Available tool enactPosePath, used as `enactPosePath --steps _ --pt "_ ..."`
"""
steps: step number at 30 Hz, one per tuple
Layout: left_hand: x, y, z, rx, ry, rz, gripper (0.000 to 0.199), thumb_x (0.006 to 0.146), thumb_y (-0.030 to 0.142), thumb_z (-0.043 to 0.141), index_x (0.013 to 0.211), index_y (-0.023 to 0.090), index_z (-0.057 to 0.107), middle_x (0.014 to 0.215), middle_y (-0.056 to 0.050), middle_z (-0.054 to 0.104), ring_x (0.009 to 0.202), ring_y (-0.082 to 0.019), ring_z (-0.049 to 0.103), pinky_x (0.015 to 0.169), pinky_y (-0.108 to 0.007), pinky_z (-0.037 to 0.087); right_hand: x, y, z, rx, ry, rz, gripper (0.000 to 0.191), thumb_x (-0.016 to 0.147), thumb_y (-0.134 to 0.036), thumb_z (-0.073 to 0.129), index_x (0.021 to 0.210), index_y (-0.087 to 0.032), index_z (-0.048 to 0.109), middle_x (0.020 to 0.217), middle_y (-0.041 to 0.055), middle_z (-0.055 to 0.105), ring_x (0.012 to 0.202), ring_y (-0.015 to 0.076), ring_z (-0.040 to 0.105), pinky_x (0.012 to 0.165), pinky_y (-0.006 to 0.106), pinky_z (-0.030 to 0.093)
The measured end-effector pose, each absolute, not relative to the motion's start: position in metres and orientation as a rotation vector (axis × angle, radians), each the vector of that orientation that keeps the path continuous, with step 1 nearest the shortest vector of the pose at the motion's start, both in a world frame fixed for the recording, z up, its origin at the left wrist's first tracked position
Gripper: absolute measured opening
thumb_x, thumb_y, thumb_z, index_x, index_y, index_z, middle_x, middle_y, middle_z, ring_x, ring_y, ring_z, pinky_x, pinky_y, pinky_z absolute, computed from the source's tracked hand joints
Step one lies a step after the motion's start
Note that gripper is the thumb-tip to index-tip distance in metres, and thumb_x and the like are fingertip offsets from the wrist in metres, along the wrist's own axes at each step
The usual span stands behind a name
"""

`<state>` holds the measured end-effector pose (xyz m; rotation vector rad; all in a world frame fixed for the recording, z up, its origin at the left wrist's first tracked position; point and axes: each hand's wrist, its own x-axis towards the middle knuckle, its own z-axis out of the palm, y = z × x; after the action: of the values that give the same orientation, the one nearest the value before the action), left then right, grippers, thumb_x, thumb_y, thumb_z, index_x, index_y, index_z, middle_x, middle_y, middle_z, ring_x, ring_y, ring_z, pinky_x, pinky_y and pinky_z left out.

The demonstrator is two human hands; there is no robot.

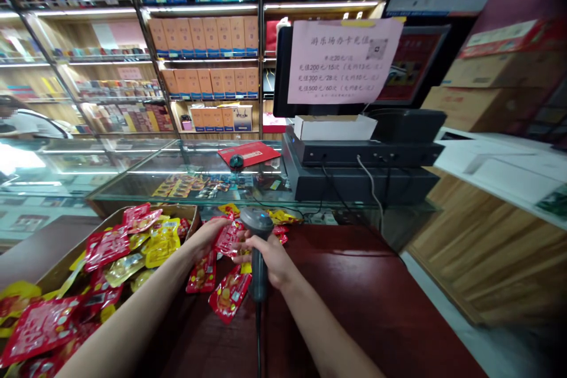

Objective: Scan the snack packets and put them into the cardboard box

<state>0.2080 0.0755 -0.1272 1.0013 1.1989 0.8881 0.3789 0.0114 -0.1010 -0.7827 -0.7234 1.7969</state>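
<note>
Shelves of boxed goods (204, 29) line the back of a shop, with a person in a white top (31, 124) at far left beyond a glass display counter (133, 159). In the head view, a pink paper notice (343, 62) hangs on a dark monitor (411, 65) above a black device stack (363, 153), and a dark red wooden counter (354, 295) runs forward under the hands. A cardboard box (177, 212) heaped with red and yellow snack packets (106, 254) sits to its left. The right hand (270, 260) has its fingers wrapped closed around the grip of a handheld barcode scanner (257, 227), head up, cable trailing down. The left hand (206, 237) reaches to a red packet (228, 237) just beside the scanner, fingertips at it; whether they pinch it is hard to tell. Two more packets (230, 294) lie loose on the counter. The step in hand looks like bringing this packet to the scanner, and it seems to call for the packet's printed code turned toward the scanner's head
</note>
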Motion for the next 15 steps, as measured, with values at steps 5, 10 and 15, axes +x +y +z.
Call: enactPosePath --steps 5,10,15 --pt "0.213 0.076 -0.117 0.875 0.994 1.083 0.035 0.062 0.025 0.078 0.091 0.015 0.061 0.077 -0.004 0.069 0.066 -0.015 0.066 0.065 -0.026 0.053 0.375 0.006 -0.100 -0.856 -0.856 1.836 0.022 0.059 -0.027 0.065 0.075 -0.015 0.058 0.080 0.0040 0.066 0.053 0.0133 0.061 0.040 0.021 0.044" --pt "0.211 0.080 -0.111 0.828 1.030 1.260 0.031 0.061 0.022 0.079 0.084 0.017 0.058 0.076 0.000 0.069 0.068 -0.013 0.066 0.067 -0.024 0.054 0.366 0.002 -0.103 -0.972 -0.976 1.774 0.013 0.059 -0.023 0.060 0.069 -0.017 0.055 0.056 -0.0040 0.056 0.039 0.0105 0.053 0.033 0.018 0.037" --pt "0.208 0.082 -0.111 0.808 0.995 1.340 0.029 0.060 0.019 0.079 0.082 0.016 0.059 0.080 -0.002 0.070 0.073 -0.013 0.066 0.071 -0.024 0.053 0.360 -0.001 -0.103 -1.046 -1.069 1.713 0.003 0.061 -0.019 0.055 0.061 -0.018 0.052 0.039 -0.0057 0.048 0.033 0.0099 0.046 0.032 0.019 0.035"
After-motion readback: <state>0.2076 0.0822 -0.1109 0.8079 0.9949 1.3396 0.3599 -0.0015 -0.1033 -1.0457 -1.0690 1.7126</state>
